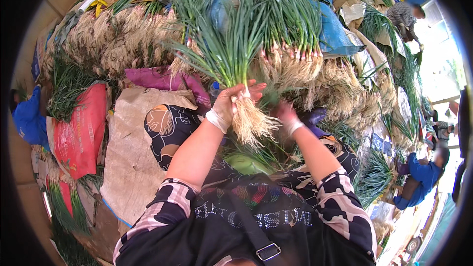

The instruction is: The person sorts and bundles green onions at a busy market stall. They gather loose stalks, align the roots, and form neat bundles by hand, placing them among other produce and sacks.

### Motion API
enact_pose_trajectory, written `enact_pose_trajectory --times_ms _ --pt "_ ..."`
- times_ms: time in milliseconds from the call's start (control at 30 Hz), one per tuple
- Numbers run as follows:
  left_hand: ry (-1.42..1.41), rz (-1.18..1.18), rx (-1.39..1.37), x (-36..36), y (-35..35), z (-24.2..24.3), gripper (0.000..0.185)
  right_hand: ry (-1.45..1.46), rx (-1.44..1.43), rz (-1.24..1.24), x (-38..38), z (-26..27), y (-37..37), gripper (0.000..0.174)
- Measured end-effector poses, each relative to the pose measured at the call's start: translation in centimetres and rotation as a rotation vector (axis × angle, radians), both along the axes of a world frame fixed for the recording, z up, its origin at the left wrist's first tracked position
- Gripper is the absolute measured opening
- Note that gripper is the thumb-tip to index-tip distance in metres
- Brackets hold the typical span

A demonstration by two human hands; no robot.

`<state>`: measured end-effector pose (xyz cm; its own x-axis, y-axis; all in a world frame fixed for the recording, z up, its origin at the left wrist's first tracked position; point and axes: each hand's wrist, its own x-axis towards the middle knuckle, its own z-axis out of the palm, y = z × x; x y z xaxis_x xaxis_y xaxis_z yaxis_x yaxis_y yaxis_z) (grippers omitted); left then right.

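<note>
My left hand [231, 99] is closed around a bunch of green onions [236, 59], just above their pale bulbs. The leaves fan out away from me and the long tan roots [255, 118] hang towards my lap. My right hand [286, 114], blurred, is just right of those roots, with a green blur beside its fingers; whether it grips anything is unclear. Both wrists have white bands. Beyond my hands, a row of green onions [295, 18] lies with pinkish bulbs and matted roots facing me.
Root-ended onion heaps [122, 40] stretch behind and leftwards. A tan woven sack [129, 155], a red sack [79, 133] and a purple sack [162, 77] lie left. A light-green object [247, 164] is between my legs. People in blue are at left [29, 118] and right [421, 177].
</note>
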<state>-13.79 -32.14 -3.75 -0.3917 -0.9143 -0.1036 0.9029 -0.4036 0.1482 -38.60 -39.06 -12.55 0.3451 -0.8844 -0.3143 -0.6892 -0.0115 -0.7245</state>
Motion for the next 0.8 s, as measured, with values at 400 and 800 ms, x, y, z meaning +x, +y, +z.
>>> enact_pose_trajectory --times_ms 400,800 --pt "0.087 -0.152 -0.221 -3.5 -1.2 1.8 0.084 0.404 -0.636 -0.419 2.2 11.0 -11.4 0.048" --pt "-0.421 0.069 -0.158 -2.5 -3.1 0.3 0.019 -0.572 -0.162 -0.445 0.6 10.8 -2.4 0.014"
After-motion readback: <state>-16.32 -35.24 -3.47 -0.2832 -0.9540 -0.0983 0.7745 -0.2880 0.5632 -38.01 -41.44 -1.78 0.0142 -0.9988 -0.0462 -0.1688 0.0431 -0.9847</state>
